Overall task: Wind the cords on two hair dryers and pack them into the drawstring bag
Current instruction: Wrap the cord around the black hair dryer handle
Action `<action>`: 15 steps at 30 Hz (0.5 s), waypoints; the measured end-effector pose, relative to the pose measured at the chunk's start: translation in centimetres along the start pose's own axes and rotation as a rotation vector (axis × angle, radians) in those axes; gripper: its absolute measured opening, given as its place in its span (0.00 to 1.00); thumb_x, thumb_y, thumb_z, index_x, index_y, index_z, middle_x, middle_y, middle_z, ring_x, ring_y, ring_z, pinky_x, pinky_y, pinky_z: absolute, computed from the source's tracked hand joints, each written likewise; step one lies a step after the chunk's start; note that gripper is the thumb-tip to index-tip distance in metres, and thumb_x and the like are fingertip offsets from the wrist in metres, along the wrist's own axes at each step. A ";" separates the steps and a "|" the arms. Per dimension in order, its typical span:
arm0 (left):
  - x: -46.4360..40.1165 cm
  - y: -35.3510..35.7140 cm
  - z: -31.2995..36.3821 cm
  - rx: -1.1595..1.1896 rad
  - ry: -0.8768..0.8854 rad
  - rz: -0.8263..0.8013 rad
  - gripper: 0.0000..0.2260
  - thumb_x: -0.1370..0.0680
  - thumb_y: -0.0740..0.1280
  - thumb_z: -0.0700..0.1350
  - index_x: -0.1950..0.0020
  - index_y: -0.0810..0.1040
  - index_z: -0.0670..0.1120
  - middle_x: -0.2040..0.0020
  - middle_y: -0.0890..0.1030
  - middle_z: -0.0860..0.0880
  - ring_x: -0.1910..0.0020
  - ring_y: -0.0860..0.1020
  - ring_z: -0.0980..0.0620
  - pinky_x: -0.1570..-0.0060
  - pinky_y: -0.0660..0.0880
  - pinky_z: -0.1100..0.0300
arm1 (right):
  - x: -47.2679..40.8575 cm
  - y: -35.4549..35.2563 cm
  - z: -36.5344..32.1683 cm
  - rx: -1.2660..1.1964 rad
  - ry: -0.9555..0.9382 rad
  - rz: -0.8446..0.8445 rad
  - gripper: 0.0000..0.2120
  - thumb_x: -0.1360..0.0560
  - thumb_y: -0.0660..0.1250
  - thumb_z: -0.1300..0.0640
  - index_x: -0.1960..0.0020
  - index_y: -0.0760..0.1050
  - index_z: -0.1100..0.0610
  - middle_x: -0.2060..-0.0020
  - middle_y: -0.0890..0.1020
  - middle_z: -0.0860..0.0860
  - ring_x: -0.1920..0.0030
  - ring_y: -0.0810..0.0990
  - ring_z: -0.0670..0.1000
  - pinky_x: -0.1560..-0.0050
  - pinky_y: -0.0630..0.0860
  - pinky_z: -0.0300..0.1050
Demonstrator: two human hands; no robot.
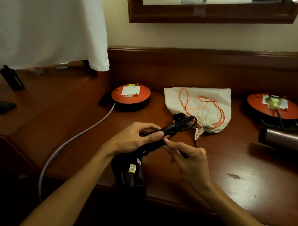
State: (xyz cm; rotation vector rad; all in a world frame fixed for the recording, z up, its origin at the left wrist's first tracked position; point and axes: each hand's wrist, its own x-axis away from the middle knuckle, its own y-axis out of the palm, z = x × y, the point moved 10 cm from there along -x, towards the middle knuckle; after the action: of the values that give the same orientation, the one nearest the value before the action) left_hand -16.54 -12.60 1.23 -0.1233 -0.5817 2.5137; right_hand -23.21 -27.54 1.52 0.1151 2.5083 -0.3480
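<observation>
Our fingers [162,134] are pinching the cord [186,123] on the black dryer [130,171], winding it; next we are needing the bag [199,107] opened.

A bedroom or hotel room: wooden dresser [243,176], framed mirror [207,14].

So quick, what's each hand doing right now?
Left hand: closed around the handle of the black hair dryer.
Right hand: fingers pinched at the dryer's handle, on something thin and dark, probably its cord; hard to tell.
</observation>
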 end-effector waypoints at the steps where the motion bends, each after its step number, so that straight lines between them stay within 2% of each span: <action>1: 0.0 -0.3 -0.1 0.015 -0.001 0.016 0.14 0.19 0.69 0.55 0.37 0.82 0.49 0.53 0.86 0.46 0.58 0.86 0.48 0.57 0.80 0.54 | -0.2 -0.3 0.3 -0.028 0.043 -0.038 0.09 0.25 0.73 0.64 0.46 0.86 0.55 0.61 0.88 0.50 0.70 0.83 0.51 0.68 0.80 0.50; 3: 0.1 -1.2 -0.4 0.092 0.000 0.061 0.14 0.19 0.69 0.53 0.38 0.82 0.48 0.54 0.86 0.46 0.60 0.85 0.49 0.59 0.80 0.55 | -0.2 -0.9 1.6 -0.083 0.162 -0.137 0.07 0.23 0.71 0.63 0.51 0.85 0.53 0.66 0.85 0.51 0.73 0.81 0.51 0.71 0.78 0.46; 5: 0.4 -1.5 -0.6 0.128 0.004 0.059 0.14 0.20 0.69 0.53 0.38 0.83 0.48 0.53 0.86 0.45 0.60 0.85 0.48 0.59 0.79 0.55 | 0.1 -1.5 3.4 -0.059 0.237 -0.243 0.08 0.22 0.70 0.61 0.55 0.85 0.52 0.73 0.80 0.51 0.75 0.75 0.48 0.72 0.71 0.42; 7: 0.5 -0.9 -0.7 0.086 -0.003 0.011 0.13 0.20 0.70 0.53 0.38 0.83 0.49 0.51 0.86 0.43 0.58 0.85 0.47 0.58 0.79 0.55 | 0.2 -1.4 5.1 0.060 0.247 -0.379 0.08 0.20 0.68 0.58 0.58 0.82 0.56 0.74 0.73 0.48 0.73 0.69 0.45 0.70 0.66 0.44; 9: 0.5 0.0 -0.6 0.024 -0.010 -0.036 0.13 0.21 0.71 0.54 0.39 0.83 0.50 0.51 0.87 0.45 0.56 0.86 0.47 0.56 0.81 0.55 | 0.0 -0.6 6.0 0.208 0.180 -0.488 0.11 0.19 0.67 0.56 0.60 0.78 0.57 0.71 0.72 0.44 0.70 0.69 0.43 0.67 0.66 0.43; 12: 0.6 1.9 -0.1 -0.149 0.003 -0.123 0.14 0.23 0.72 0.60 0.40 0.82 0.57 0.49 0.86 0.50 0.52 0.86 0.51 0.48 0.83 0.54 | -1.1 1.3 7.1 0.291 0.169 -0.647 0.06 0.20 0.66 0.60 0.53 0.81 0.59 0.63 0.81 0.48 0.63 0.79 0.47 0.60 0.77 0.48; 13: 0.6 2.4 -0.2 -0.257 -0.003 -0.144 0.16 0.24 0.71 0.65 0.40 0.81 0.60 0.49 0.86 0.53 0.51 0.85 0.53 0.45 0.82 0.52 | -1.5 1.9 7.7 0.316 0.201 -0.726 0.05 0.22 0.66 0.61 0.55 0.80 0.60 0.64 0.80 0.49 0.65 0.77 0.48 0.62 0.76 0.48; 15: 0.5 3.1 -0.4 -0.507 -0.007 -0.156 0.21 0.26 0.68 0.71 0.39 0.79 0.63 0.48 0.84 0.58 0.49 0.83 0.57 0.43 0.79 0.49 | -2.7 3.0 7.7 0.362 0.181 -0.858 0.10 0.23 0.69 0.58 0.60 0.77 0.62 0.69 0.76 0.49 0.68 0.72 0.44 0.67 0.69 0.41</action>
State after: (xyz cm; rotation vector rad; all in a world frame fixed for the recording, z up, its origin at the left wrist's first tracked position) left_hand -18.42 -14.54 -0.48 -0.2444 -1.1736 2.1684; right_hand -16.31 -26.74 -3.65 -0.8406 2.5144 -1.1700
